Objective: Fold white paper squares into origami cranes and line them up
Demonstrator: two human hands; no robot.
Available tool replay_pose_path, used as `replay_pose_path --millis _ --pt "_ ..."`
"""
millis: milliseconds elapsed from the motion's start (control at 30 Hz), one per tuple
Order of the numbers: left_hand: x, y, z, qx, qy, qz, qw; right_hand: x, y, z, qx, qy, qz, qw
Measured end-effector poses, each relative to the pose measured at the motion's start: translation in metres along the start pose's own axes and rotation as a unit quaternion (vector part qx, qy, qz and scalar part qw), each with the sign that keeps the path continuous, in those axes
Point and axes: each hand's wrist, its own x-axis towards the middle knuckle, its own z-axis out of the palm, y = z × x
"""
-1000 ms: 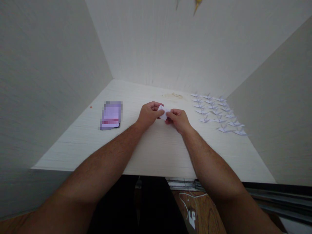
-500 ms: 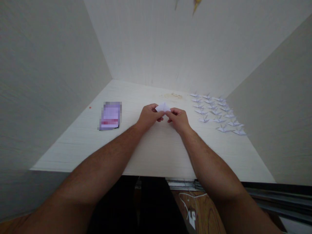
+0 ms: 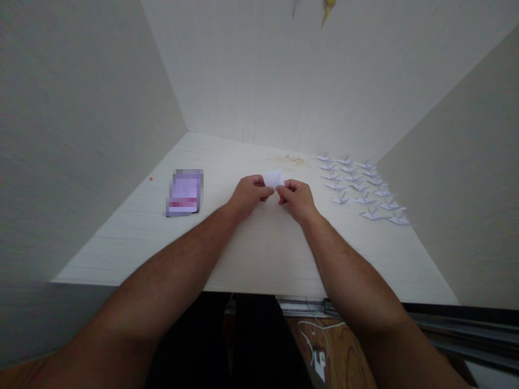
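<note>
A small piece of folded white paper (image 3: 273, 179) is held upright above the middle of the table. My left hand (image 3: 250, 193) pinches its lower left side between thumb and fingers. On the other side, my right hand (image 3: 297, 199) grips the lower right corner, with the thumb close to the left thumb. Part of the paper is hidden behind the fingers. Several folded white paper cranes (image 3: 357, 187) stand in rows on the table to the right of my right hand.
The white table (image 3: 259, 254) is enclosed by pale panels on three sides. A blurred-out purple phone-like object (image 3: 184, 192) lies to the left. Brownish marks (image 3: 292, 160) show near the back panel. Below the front edge, a white cable (image 3: 305, 337) lies over the wooden floor.
The folded paper has turned between my fingers, from a wide diamond with a centre crease to a squarer, flatter shape. Both hands have stayed in nearly the same place.
</note>
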Motion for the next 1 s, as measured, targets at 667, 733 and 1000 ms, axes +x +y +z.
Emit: replay_pose_path --millis 667,733,1000 --pt "-0.0005 -0.0018 -0.002 -0.031 -0.014 -0.002 0.999 -0.0017 -0.0021 0.0038 -0.002 0.018 0.008 1.0" --pt "-0.0004 -0.0032 -0.0021 -0.014 -0.012 0.013 1.0 -0.0026 -0.0036 0.004 -0.007 0.021 0.009 1.0" --pt "0.0008 -0.006 -0.0045 0.026 -0.01 0.028 0.999 -0.0038 -0.0053 0.0049 -0.006 0.019 -0.005 1.0"
